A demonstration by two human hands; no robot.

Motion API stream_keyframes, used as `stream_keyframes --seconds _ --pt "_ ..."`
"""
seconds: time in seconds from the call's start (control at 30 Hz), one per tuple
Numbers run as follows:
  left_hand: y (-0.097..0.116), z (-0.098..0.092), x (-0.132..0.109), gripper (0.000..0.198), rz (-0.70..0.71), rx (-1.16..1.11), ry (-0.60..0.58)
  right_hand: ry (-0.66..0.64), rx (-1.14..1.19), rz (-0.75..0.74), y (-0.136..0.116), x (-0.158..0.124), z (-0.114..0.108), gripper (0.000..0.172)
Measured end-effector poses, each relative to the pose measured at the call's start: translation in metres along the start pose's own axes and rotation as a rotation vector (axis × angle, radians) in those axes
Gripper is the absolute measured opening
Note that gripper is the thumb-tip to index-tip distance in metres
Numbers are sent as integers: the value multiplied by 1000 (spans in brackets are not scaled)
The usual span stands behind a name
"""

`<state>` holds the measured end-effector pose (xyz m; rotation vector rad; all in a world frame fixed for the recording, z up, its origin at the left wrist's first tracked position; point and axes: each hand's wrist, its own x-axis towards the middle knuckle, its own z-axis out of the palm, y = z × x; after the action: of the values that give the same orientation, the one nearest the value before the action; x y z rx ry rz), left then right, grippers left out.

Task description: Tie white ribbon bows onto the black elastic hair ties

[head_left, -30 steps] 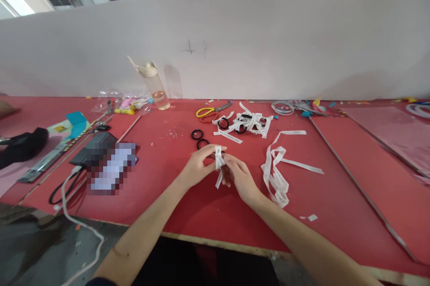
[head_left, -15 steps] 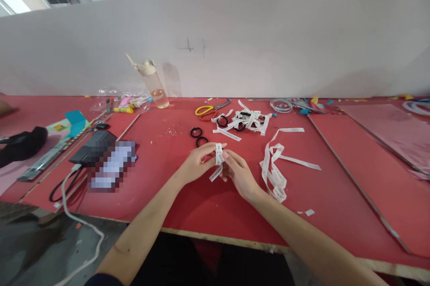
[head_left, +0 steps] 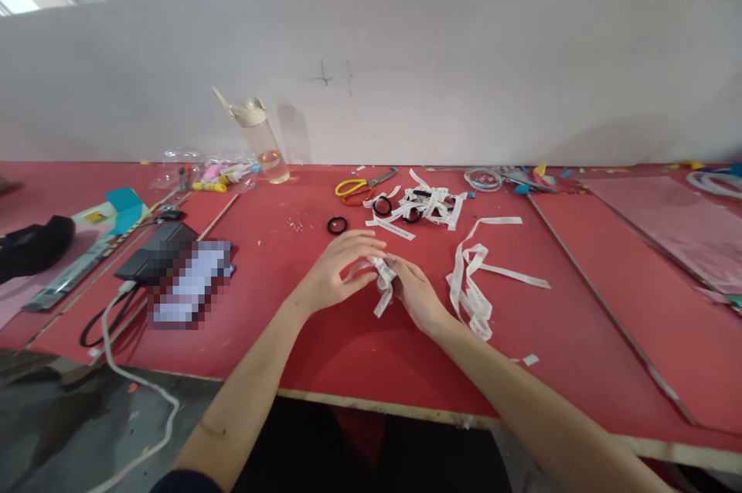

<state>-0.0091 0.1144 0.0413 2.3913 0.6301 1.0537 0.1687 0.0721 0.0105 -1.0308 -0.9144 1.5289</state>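
A white printed ribbon (head_left: pixel 383 270) is gathered in a small loop or knot between my two hands, with a short tail hanging down. My right hand (head_left: pixel 416 294) is closed on it from the right, thumb on top and the other fingers underneath, mostly hidden. From the left, my left hand (head_left: pixel 333 270) reaches to the ribbon with thumb and fingertips, its fingers long and slightly curved. Whether a black ring sits inside the loop is hidden. Just beyond my left hand lies a black ring (head_left: pixel 337 225). A long loose ribbon (head_left: pixel 478 300) lies right of my right hand.
Behind my hands are a pile of ribbon-tied black rings (head_left: pixel 432 205) and yellow-handled scissors (head_left: pixel 353 187). A water bottle (head_left: pixel 270 153) stands by the white partition (head_left: pixel 464 52). To the left lie a black box (head_left: pixel 156 252) with a white cable (head_left: pixel 139 381) and a blurred-out item (head_left: pixel 191 284).
My left hand has lifted its fingers and spread them a little over the ribbon. The ribbon's loop and tail have turned towards the right. One loose black ring is now hidden behind my left hand.
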Motion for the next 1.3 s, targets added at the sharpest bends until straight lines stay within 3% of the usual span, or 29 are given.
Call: stream_keyframes --seconds 0.13,0.27,0.37,0.6,0.8,1.1,1.3 --pt "-3 3 -2 15 -61 80 -63 -40 -89 33 1 1 -2 51" --pt "-3 5 -3 15 -152 124 26 46 -184 -98 -2 -1 -1 53" --pt "1 4 -2 17 -246 126 99 103 -244 -227 -3 -5 1 46" --pt "5 5 -1 15 -384 66 138 20 -406 -267 1 -12 2 37" --pt "1 9 -4 14 -370 94 171 -50 -469 -242 2 -13 2 36" --pt "-4 12 -8 13 -222 230 236 -113 -421 -190 -3 -18 7 39" --pt "-3 12 -7 16 -289 184 236 -109 -396 -198 -3 -20 9 39"
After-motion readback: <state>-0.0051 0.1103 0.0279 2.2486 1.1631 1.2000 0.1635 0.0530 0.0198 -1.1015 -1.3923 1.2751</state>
